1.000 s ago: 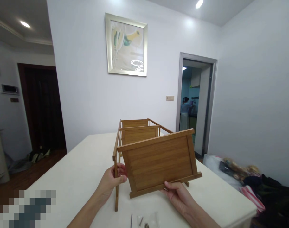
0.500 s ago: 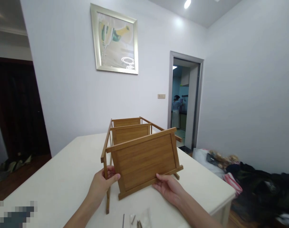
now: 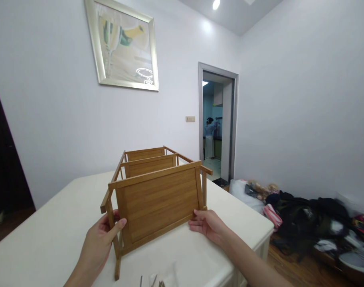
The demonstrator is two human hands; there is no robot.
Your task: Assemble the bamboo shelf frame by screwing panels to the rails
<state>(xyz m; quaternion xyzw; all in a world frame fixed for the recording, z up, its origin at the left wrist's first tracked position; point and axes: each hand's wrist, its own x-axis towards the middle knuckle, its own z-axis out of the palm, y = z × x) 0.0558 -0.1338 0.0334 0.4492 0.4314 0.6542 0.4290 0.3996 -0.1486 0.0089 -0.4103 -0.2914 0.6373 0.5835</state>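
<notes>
A wooden rack [image 3: 117, 170] lies on its side on the white table [image 3: 56, 215], its side frames running away from me. Its nearest shelf panel [image 3: 161, 201] faces me between the two side frames, slightly tilted. Farther back, a second shelf panel [image 3: 152, 165] spans the frames. My left hand [image 3: 96, 241] is wrapped round the near left post, its thumb against the panel's left edge. With thumb in front and fingers behind, my right hand [image 3: 208, 225] grips the near panel's lower rail close to its right corner.
Metal screws [image 3: 161, 284] and a clear plastic bag [image 3: 172, 275] lie at the table's near edge, beside a thin dark rod [image 3: 141, 281]. Dark bags and clothes [image 3: 307, 217] are heaped right of the table. Another person [image 3: 210, 137] stands beyond the doorway.
The near shelf panel has swung in between the side frames, its right end moving back to the right frame. My right hand has moved along the lower rail towards its right corner. The view has turned right.
</notes>
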